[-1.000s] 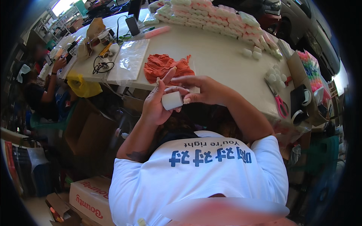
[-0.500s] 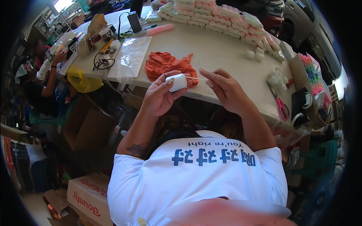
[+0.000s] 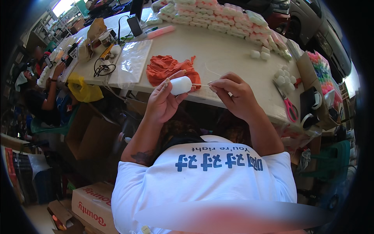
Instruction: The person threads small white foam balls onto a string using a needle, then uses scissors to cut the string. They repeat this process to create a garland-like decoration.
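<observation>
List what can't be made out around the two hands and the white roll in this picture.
- Head view: the left hand covers the near side of the white roll.
- The thin strand running to the right hand is too fine to tell its material; the fingertips hide its end.
- The small white pieces near the scissors are too small to identify.
</observation>
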Available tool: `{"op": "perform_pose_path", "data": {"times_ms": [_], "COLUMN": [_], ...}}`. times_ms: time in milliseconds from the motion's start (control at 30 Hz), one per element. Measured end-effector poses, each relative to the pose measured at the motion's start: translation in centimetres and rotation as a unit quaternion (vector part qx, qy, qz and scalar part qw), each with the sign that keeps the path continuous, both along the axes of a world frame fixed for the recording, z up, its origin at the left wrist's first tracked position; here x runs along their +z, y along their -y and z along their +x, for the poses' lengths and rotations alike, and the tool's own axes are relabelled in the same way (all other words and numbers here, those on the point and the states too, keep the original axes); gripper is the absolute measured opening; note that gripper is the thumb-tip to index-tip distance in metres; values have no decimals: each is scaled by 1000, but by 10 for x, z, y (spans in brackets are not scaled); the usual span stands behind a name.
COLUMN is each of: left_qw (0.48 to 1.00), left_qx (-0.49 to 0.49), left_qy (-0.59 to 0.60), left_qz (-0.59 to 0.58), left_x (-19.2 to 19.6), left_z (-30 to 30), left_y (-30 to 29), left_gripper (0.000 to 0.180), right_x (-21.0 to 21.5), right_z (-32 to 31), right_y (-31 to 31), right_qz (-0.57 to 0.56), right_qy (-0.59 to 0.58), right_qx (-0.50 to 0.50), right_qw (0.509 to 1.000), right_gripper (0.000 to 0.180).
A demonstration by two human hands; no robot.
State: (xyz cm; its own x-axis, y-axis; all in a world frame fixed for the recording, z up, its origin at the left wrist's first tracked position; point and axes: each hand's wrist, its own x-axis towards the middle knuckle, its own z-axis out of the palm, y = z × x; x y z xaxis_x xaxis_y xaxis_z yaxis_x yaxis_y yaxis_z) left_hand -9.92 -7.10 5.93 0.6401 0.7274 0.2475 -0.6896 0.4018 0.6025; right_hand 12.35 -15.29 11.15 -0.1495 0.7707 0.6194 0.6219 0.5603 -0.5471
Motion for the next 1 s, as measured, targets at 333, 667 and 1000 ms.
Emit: {"op": "perform_pose_path", "data": {"times_ms": [333, 667, 1000], "left_qw": [998, 994, 998], "left_qx": [45, 84, 42], "left_qy": [-34, -39, 2], "left_qz": [36, 56, 38], "left_x": [-2, 1, -1], "left_z": [8, 32, 42], "left_y": [1, -5, 6], "left_gripper": [51, 50, 52], "right_x": [5, -2, -12], "right_z": [6, -2, -5], "right_y": [0, -1, -6], "right_qz": [17, 59, 30], "right_qy": [56, 31, -34], "right_qx": [9, -25, 4], "right_qw": [998, 997, 999], "right_gripper": [12, 43, 38]}}
